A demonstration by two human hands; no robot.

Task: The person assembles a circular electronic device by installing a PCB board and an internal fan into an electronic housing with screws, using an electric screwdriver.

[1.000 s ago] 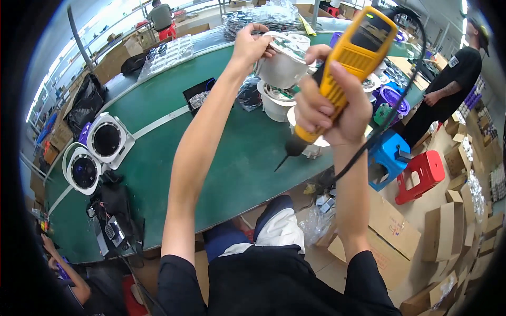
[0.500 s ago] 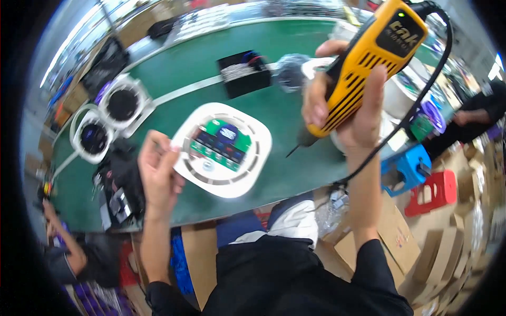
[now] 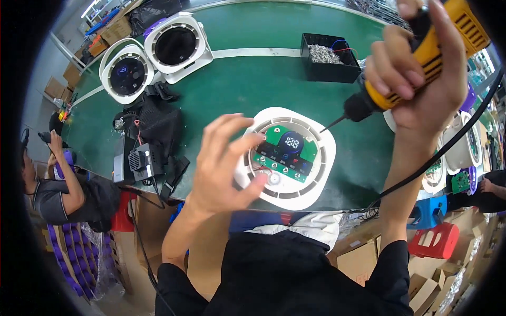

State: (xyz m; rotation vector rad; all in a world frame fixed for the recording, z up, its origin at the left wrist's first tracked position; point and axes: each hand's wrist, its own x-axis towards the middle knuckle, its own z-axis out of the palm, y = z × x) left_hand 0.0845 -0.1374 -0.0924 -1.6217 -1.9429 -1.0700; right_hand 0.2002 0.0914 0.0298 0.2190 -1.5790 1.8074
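A white rounded-square housing [image 3: 328, 158] lies on the green table in front of me. Inside its ring sits a green circuit board [image 3: 310, 148] with a dark display strip and several screws. My left hand [image 3: 221, 166] is over the housing's left rim, thumb and fingers spread, gripping nothing; whether a fingertip touches the rim I cannot tell. At the upper right my right hand [image 3: 416, 79] is wrapped round a yellow and black electric screwdriver [image 3: 377, 97]. Its thin bit slants down-left, the tip appearing by the housing's upper right rim.
Beyond the housing stands a black box [image 3: 329, 58] of small metal screws. Two white units with dark round faces [image 3: 176, 46] are at the far left, near a black bag [image 3: 158, 118]. The screwdriver's black cable [image 3: 443, 150] runs beside my right forearm. Co-workers sit at both sides.
My left hand has let go of the housing's edge and its fingers have spread. The view has shifted; the screwdriver appears farther right, its bit tip now by the housing's rim.
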